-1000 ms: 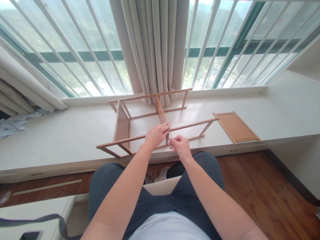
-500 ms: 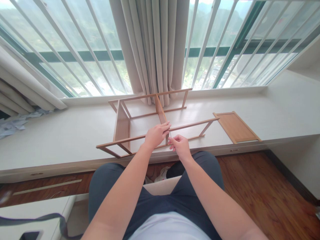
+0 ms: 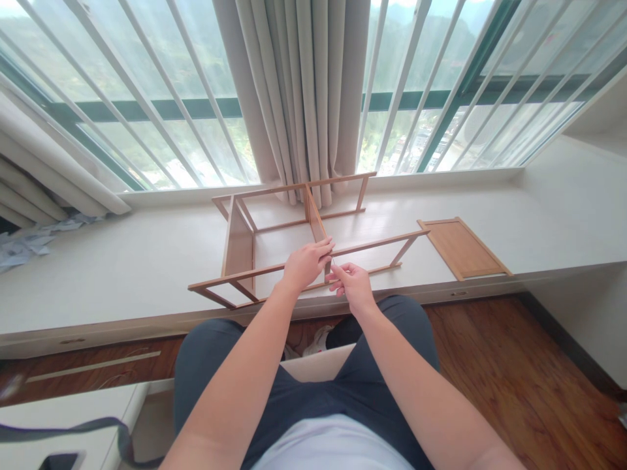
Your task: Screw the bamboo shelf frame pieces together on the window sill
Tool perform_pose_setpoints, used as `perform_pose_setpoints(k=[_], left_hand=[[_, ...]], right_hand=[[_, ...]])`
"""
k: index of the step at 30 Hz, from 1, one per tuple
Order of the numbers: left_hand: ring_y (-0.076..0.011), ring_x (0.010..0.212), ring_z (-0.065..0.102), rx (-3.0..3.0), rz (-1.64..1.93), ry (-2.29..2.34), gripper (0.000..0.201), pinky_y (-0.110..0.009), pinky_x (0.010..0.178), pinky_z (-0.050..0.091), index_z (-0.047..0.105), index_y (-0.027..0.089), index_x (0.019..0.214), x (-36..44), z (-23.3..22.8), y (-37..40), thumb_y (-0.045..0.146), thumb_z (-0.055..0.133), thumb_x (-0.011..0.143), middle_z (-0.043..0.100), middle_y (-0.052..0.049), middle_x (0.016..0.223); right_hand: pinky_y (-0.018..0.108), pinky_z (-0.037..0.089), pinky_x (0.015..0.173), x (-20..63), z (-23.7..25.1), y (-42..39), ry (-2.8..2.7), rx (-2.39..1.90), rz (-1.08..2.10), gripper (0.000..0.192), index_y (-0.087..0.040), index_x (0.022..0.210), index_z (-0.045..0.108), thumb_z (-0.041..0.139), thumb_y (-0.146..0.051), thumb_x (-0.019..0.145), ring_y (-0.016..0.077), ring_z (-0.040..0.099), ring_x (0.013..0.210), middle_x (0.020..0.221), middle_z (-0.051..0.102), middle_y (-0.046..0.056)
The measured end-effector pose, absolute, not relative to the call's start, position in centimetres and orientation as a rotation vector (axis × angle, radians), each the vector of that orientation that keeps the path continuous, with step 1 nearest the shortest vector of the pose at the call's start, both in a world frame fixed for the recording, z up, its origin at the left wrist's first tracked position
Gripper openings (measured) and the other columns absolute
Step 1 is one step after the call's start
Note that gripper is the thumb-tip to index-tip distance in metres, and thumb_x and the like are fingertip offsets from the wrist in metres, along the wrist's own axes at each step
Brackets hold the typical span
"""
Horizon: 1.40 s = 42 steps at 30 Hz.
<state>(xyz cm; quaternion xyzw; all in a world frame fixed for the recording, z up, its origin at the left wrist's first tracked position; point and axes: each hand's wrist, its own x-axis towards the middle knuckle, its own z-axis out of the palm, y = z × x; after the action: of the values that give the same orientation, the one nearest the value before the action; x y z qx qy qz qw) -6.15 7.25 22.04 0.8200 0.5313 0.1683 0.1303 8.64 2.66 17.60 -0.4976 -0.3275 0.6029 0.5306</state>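
Observation:
A brown wooden shelf frame (image 3: 259, 275) lies on its side on the white window ledge, with two panels set across between its side rails. My left hand (image 3: 307, 264) is closed over the near rail where the middle panel (image 3: 317, 220) meets it, fingers pressed together on the joint. Just below and to the right, my right hand (image 3: 353, 284) pinches a thin metal rod (image 3: 334, 261) that points up at that joint. The rod's tip and whatever it touches are hidden by my left fingers.
A separate wooden panel (image 3: 463, 248) lies flat at the right on the ledge (image 3: 122, 267). Curtains (image 3: 298, 98) hang behind the frame, before barred windows. At lower left stands a white surface (image 3: 63, 418) with a dark strap (image 3: 88, 425). Paper scraps (image 3: 24, 248) lie far left.
My right hand's fingers have shifted slightly around the thin metal rod. My left hand and the shelf frame have stayed in place.

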Motion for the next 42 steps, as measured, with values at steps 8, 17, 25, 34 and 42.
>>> perform_pose_setpoints(k=[8,17,25,34,42], left_hand=[[-0.0188,0.128,0.055,2.379,0.493,1.551,0.041,-0.033,0.103,0.048,0.058,0.04,0.135,-6.1,22.1,7.2,0.032,0.051,0.096,0.048,0.009,0.15],[-0.0192,0.129,0.055,2.376,0.483,1.55,0.042,-0.034,0.103,0.048,0.057,0.041,0.136,-6.1,22.2,7.2,0.031,0.052,0.095,0.047,0.009,0.15],[-0.0187,0.129,0.055,2.396,0.511,1.53,0.042,-0.033,0.103,0.048,0.058,0.04,0.136,-6.2,22.0,7.3,0.032,0.052,0.095,0.048,0.009,0.15],[-0.0194,0.13,0.054,2.386,0.482,1.55,0.042,-0.034,0.103,0.048,0.058,0.041,0.136,-6.0,22.3,7.2,0.032,0.051,0.095,0.048,0.01,0.149],[-0.0192,0.128,0.055,2.4,0.506,1.536,0.042,-0.034,0.102,0.049,0.058,0.041,0.136,-6.1,22.0,7.3,0.032,0.051,0.096,0.049,0.009,0.149]], right_hand=[[0.019,0.041,0.038,8.9,18.0,2.7,-0.43,-1.044,1.748,0.025,-0.017,0.077,0.061,0.078,-0.035,0.076,0.0096,0.057,0.046,0.076,0.075,0.008],[0.016,0.036,0.037,8.8,18.4,3.0,-0.258,-0.831,1.976,0.017,-0.02,0.077,0.059,0.071,-0.028,0.085,0.0058,0.046,0.042,0.064,0.065,-0.002],[0.014,0.033,0.038,9.0,18.9,3.1,-0.19,-0.724,2.063,0.016,-0.019,0.076,0.058,0.064,-0.022,0.091,0.0046,0.039,0.04,0.056,0.056,-0.007],[0.017,0.033,0.039,9.1,18.8,2.9,-0.234,-0.781,2.057,0.017,-0.019,0.076,0.06,0.065,-0.029,0.089,0.0065,0.039,0.04,0.059,0.061,-0.005],[0.017,0.034,0.04,9.2,18.7,2.7,-0.193,-0.792,2.059,0.012,-0.019,0.077,0.062,0.065,-0.027,0.086,0.0067,0.04,0.042,0.062,0.064,-0.004]])
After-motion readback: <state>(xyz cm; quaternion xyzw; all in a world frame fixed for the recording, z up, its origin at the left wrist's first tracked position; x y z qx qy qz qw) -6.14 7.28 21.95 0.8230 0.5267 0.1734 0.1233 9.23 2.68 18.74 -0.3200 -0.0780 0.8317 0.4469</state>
